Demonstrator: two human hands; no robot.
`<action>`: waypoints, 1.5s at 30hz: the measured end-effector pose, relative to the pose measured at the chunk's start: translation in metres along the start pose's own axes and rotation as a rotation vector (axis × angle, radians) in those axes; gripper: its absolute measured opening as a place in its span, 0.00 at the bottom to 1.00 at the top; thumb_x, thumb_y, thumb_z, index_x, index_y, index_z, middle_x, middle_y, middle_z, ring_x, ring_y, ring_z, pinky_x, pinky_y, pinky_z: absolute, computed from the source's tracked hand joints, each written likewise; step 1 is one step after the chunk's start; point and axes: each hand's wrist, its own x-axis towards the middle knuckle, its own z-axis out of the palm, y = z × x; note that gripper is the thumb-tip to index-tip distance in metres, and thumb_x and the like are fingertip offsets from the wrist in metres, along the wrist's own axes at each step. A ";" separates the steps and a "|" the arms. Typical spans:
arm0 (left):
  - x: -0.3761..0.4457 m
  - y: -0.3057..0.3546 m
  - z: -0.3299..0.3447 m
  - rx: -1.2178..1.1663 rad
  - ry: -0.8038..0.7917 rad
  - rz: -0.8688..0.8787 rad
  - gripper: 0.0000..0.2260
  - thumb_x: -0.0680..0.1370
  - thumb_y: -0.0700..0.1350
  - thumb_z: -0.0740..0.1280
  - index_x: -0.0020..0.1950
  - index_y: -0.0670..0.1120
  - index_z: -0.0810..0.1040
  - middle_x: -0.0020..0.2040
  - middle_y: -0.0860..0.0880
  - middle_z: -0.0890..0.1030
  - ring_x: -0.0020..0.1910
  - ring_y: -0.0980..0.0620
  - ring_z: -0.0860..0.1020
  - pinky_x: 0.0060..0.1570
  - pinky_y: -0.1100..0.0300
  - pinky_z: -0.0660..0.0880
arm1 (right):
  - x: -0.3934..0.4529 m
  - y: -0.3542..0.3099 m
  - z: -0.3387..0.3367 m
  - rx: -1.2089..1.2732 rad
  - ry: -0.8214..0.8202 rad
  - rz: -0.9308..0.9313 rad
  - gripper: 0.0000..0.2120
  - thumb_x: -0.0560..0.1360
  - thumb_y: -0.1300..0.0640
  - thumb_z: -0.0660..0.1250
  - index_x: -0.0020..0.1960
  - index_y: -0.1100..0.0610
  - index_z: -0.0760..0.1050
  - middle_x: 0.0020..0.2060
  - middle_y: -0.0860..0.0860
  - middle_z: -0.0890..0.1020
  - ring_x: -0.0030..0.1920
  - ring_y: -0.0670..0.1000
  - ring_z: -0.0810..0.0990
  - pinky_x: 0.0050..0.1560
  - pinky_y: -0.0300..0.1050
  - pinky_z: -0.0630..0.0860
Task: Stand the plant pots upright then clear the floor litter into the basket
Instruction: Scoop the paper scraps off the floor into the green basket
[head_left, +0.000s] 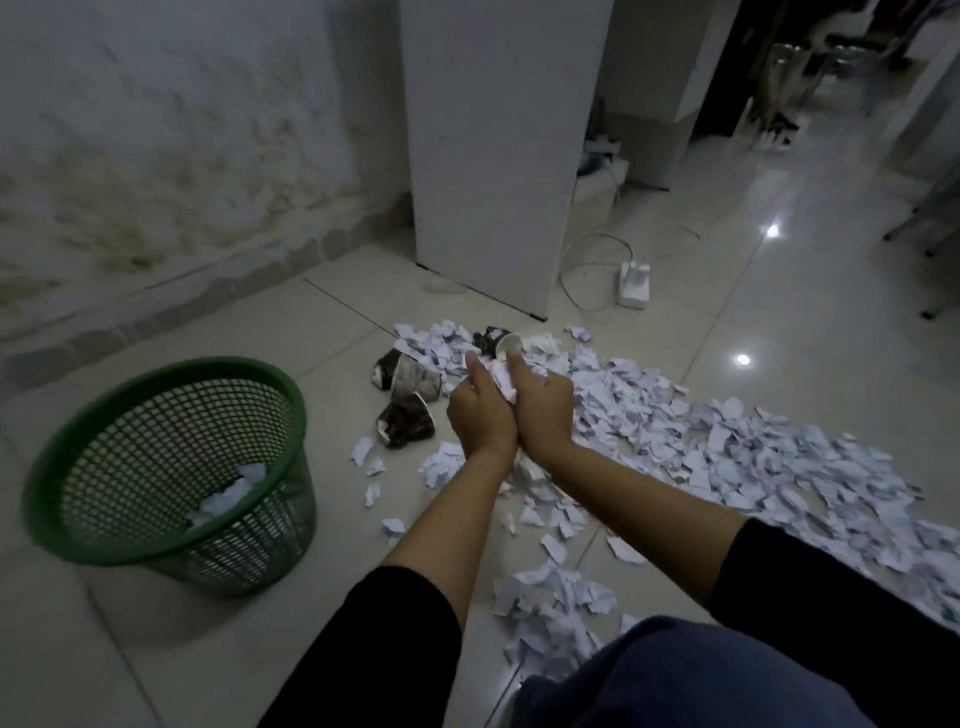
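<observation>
While left hand (480, 410) & right hand (543, 410) press together on wad of torn white paper scraps (503, 382), loose bits may drop en route to green plastic mesh basket (171, 478) (well left). Dark-patterned paper plant pots (410, 405) lie tipped just beside hands; could get knocked.

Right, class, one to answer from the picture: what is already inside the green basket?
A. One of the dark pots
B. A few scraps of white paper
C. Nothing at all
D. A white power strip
B: white paper scraps lie at the bottom of the basket, seen through its open top, while the pots lie on their sides on the floor beside it.
</observation>
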 end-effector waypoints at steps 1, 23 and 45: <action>0.008 0.015 -0.008 -0.004 0.020 0.012 0.26 0.83 0.54 0.52 0.26 0.47 0.66 0.25 0.50 0.71 0.27 0.52 0.71 0.32 0.59 0.68 | 0.002 -0.014 0.011 0.005 -0.018 -0.008 0.24 0.77 0.49 0.68 0.27 0.59 0.69 0.22 0.53 0.71 0.24 0.47 0.69 0.28 0.41 0.64; 0.136 0.048 -0.257 -0.089 0.411 -0.102 0.15 0.82 0.51 0.57 0.38 0.48 0.73 0.35 0.52 0.74 0.36 0.52 0.73 0.35 0.62 0.69 | -0.090 -0.057 0.286 0.160 -0.462 -0.005 0.25 0.78 0.45 0.66 0.26 0.52 0.66 0.24 0.51 0.73 0.28 0.49 0.71 0.33 0.43 0.67; 0.151 -0.004 -0.306 0.009 0.441 -0.095 0.11 0.74 0.52 0.71 0.53 0.49 0.76 0.53 0.47 0.79 0.52 0.44 0.77 0.51 0.54 0.77 | -0.058 -0.006 0.287 0.036 -0.718 -0.204 0.07 0.73 0.57 0.73 0.47 0.61 0.81 0.41 0.52 0.83 0.41 0.45 0.79 0.44 0.34 0.75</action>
